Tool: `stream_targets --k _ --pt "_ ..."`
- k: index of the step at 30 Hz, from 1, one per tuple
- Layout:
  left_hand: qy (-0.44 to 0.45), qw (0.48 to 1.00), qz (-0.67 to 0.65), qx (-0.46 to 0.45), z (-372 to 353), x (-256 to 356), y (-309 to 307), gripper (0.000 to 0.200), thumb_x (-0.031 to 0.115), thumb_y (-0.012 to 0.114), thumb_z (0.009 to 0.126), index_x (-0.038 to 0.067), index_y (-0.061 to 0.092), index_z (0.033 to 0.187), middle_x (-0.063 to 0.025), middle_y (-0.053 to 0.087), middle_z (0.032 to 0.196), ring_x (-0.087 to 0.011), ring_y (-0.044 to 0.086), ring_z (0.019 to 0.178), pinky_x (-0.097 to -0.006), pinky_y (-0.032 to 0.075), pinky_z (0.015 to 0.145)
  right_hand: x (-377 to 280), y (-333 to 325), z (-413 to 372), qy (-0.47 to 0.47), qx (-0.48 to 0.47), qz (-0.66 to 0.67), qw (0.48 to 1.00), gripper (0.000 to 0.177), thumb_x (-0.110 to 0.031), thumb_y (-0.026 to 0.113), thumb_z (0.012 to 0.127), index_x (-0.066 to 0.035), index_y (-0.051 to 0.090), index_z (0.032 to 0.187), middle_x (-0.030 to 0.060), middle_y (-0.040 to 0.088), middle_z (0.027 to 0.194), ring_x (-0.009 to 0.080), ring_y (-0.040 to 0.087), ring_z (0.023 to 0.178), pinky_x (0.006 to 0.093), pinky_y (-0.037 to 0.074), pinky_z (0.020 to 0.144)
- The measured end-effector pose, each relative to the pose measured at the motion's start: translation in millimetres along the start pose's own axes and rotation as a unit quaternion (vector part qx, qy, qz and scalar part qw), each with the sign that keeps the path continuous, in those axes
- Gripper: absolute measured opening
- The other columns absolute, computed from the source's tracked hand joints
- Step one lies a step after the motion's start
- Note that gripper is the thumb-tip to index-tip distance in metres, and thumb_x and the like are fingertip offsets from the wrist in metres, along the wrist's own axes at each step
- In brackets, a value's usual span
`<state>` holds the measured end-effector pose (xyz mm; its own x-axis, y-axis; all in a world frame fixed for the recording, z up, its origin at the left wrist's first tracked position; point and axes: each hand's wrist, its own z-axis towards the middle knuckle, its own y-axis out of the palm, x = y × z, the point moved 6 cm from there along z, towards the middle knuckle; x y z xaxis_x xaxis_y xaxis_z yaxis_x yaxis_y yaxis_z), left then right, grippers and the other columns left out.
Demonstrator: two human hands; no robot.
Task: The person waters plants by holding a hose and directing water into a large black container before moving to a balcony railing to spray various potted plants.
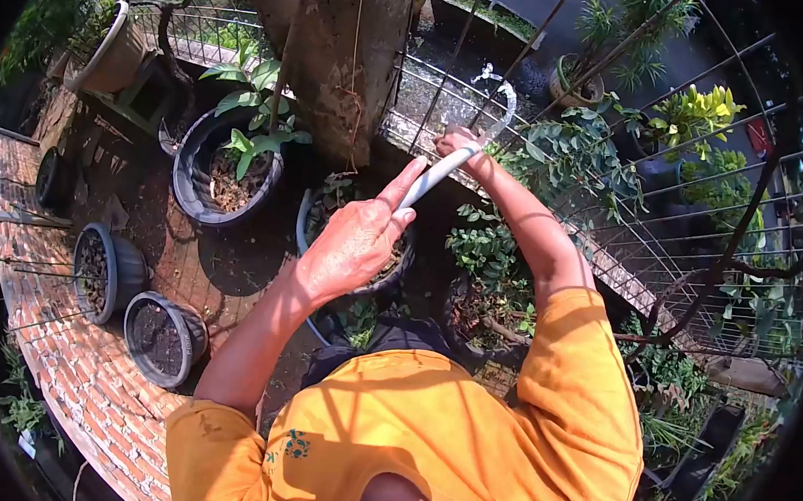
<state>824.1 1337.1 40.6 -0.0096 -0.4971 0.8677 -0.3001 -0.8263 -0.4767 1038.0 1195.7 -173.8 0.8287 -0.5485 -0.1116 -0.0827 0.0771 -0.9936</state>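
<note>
My left hand [350,247] is closed around a pale hose [436,177], its index finger stretched along the hose and its thumb on the other side. The hose slants up to the right, its far end over my right wrist. From there a whitish arc of water [507,109] curves up and breaks into splashes beyond the fence bars. My right hand [456,142] is at the metal fence [435,104], beside the base of the thick trunk. Its fingers look curled; what they hold, if anything, is hidden.
A large black pot [202,176] with a leafy plant stands left of the trunk [349,70]. Two smaller pots of soil [107,272] [158,336] sit near the curved brick edge [59,357]. Leafy shrubs [566,160] crowd the fence on the right.
</note>
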Motion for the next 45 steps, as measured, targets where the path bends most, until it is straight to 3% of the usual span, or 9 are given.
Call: stream_targets --k 9,17,20,25,29,31,39,42,45 --pt "0.116 0.975 0.096 -0.161 -35.5 105.7 11.4 0.057 0.013 0.051 0.091 0.017 0.029 0.144 -0.0151 0.056 0.073 -0.0337 0.057 0.063 -0.0422 0.045 0.053 -40.2 122.8 3.4 0.128 -0.363 -0.074 0.92 0.021 -0.018 0.05 0.085 -0.013 0.071 0.087 0.0058 0.069 0.096 0.0228 0.066 0.091 0.0368 0.054 0.07" --pt "0.062 0.979 0.073 -0.18 -28.2 75.7 16.4 0.05 0.017 0.046 0.092 0.014 0.035 0.14 -0.0225 0.062 0.077 -0.0392 0.06 0.066 -0.0493 0.046 0.057 -55.4 128.6 12.4 0.1 -0.373 -0.116 0.915 0.024 -0.022 0.047 0.088 -0.016 0.07 0.086 0.0032 0.069 0.094 0.0203 0.067 0.087 0.0351 0.053 0.067" --pt "0.04 0.985 0.102 -0.132 -19.8 64.2 6.6 0.046 0.015 0.047 0.091 0.01 0.038 0.136 -0.0218 0.058 0.063 -0.0405 0.058 0.058 -0.0505 0.044 0.057 -26.1 145.2 13.8 0.147 -0.312 -0.089 0.934 0.019 -0.023 0.056 0.08 -0.017 0.072 0.088 0.0021 0.069 0.09 0.0232 0.067 0.083 0.0534 0.052 0.053" --pt "0.026 0.99 0.116 -0.078 -8.5 8.7 23.2 0.048 0.012 0.045 0.092 0.005 0.031 0.138 -0.0237 0.055 0.064 -0.0412 0.056 0.059 -0.0488 0.041 0.055 3.8 63.1 18.3 0.294 -0.153 0.046 0.942 0.023 -0.016 0.049 0.083 -0.007 0.068 0.091 0.017 0.066 0.094 0.0316 0.063 0.096 0.0373 0.053 0.076" --pt "0.003 0.996 0.003 -0.089 -28.1 14.0 45.1 0.053 0.012 0.043 0.092 0.006 0.025 0.142 -0.027 0.054 0.067 -0.0447 0.054 0.06 -0.0494 0.04 0.056 63.1 59.2 -1.7 0.422 0.036 0.687 0.591 0.018 -0.017 0.056 0.085 -0.002 0.063 0.093 0.014 0.062 0.077 0.0264 0.063 0.068 0.0355 0.054 0.06" --pt "0.001 0.994 -0.04 -0.101 -43.9 27.1 51.2 0.054 0.013 0.043 0.093 0.006 0.024 0.143 -0.0282 0.055 0.071 -0.0461 0.055 0.065 -0.0488 0.042 0.06 71.4 34.5 -20.4 0.512 0.164 0.673 0.508 0.018 -0.018 0.055 0.087 -0.002 0.06 0.092 0.0111 0.06 0.075 0.0204 0.061 0.066 0.0321 0.053 0.056" --pt "0.03 0.999 0.004 -0.032 -28.2 -54.4 80.9 0.053 0.014 0.04 0.094 0.007 0.023 0.144 -0.0243 0.056 0.076 -0.0299 0.057 0.055 -0.0399 0.045 0.056 43.8 100.1 -88.0 0.551 0.214 0.723 0.357 0.013 -0.01 0.049 0.09 0.002 0.053 0.091 0.0147 0.057 0.08 0.0261 0.06 0.066 0.0369 0.054 0.055" --pt "-0.187 0.968 -0.167 -0.015 -24.9 -91.8 73.1 0.046 0.019 0.044 0.093 0.007 0.035 0.136 -0.0066 0.054 0.064 -0.0158 0.055 0.049 -0.0339 0.048 0.05 -42.8 77.3 -106.2 0.505 0.273 0.772 0.273 0.026 -0.02 0.049 0.093 0.004 0.051 0.102 0.0163 0.058 0.092 0.0274 0.059 0.078 0.038 0.053 0.062" --pt "-0.203 0.966 -0.153 0.035 -26.1 -106.1 71.8 0.033 0.02 0.044 0.092 0.003 0.045 0.121 -0.009 0.057 0.064 -0.0188 0.058 0.05 -0.035 0.048 0.049 -133.2 17.2 -116.2 0.482 0.226 0.749 0.395 0.051 -0.045 0.053 0.09 0.004 0.055 0.105 0.015 0.061 0.095 0.0233 0.061 0.076 0.0352 0.052 0.065"
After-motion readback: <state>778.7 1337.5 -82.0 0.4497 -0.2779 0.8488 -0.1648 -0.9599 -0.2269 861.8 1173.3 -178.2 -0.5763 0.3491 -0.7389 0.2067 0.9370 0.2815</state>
